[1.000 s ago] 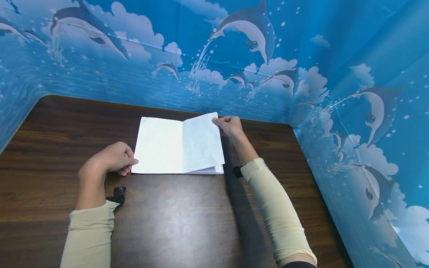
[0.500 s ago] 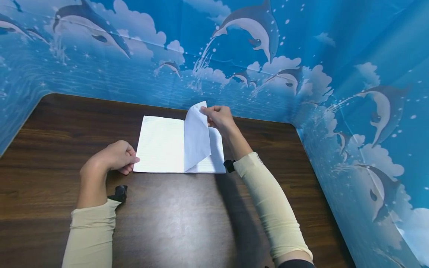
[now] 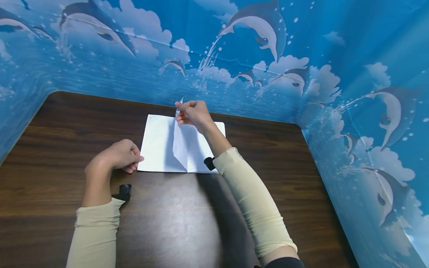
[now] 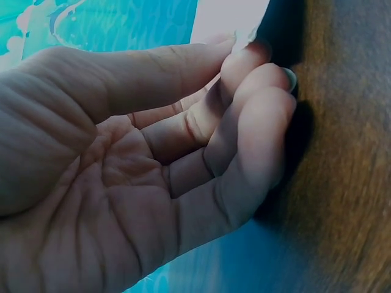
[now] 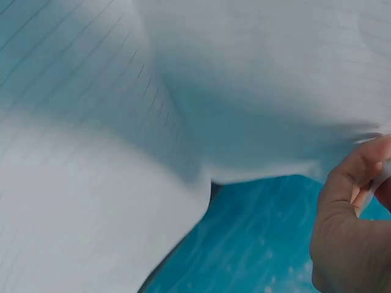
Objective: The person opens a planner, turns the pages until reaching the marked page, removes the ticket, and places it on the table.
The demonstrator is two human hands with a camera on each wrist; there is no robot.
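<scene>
An open notebook (image 3: pixel 157 145) with ruled white pages lies on the brown wooden table. One page (image 3: pixel 180 145) stands nearly upright over the spine, its top corner pinched by my right hand (image 3: pixel 196 113). In the right wrist view, thumb and fingers of the right hand (image 5: pixel 354 213) grip that page's edge at the far right. My left hand (image 3: pixel 120 154) pinches the notebook's lower left edge. The left wrist view has the left hand's (image 4: pixel 183 134) thumb and index finger on the white paper edge (image 4: pixel 229 21), the other fingers curled beside the tabletop.
The dark wooden table (image 3: pixel 161 223) stretches around the notebook. A blue curtain (image 3: pixel 151 74) printed with dolphins and clouds hangs behind the table and along its right side. Black straps or mounts (image 3: pixel 124 192) show at both wrists.
My right hand has carried the page from the right side leftward, lifting it over the spine. The left hand has kept its hold on the left edge. The head view has shifted slightly.
</scene>
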